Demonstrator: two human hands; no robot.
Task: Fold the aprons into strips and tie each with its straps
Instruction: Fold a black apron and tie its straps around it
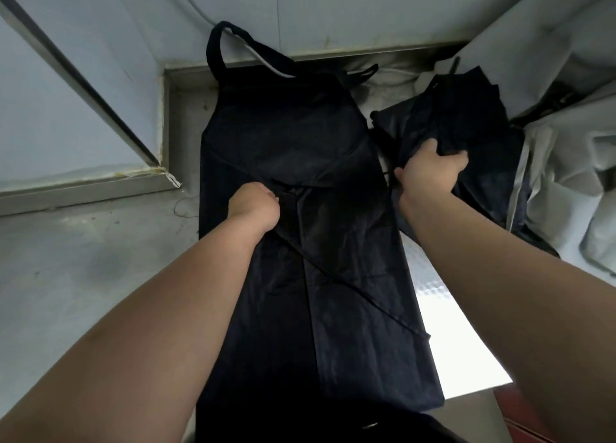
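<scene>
A dark navy apron [293, 136] lies flat and lengthwise on the steel counter, its sides folded inward, its neck loop [216, 46] at the far end. A thin strap [336, 277] runs diagonally across its lower half. My left hand [255, 206] rests on the apron's middle with curled fingers pinching the strap or a fold there. My right hand [430, 172] grips the edge of a second, crumpled dark apron [466, 122] lying to the right of the flat one.
The steel counter [83, 276] has a raised rim at the back and a wall behind. Grey-white cloth [566, 162] is heaped at the right. A bright textured sheet [443, 309] shows beside the apron's right edge.
</scene>
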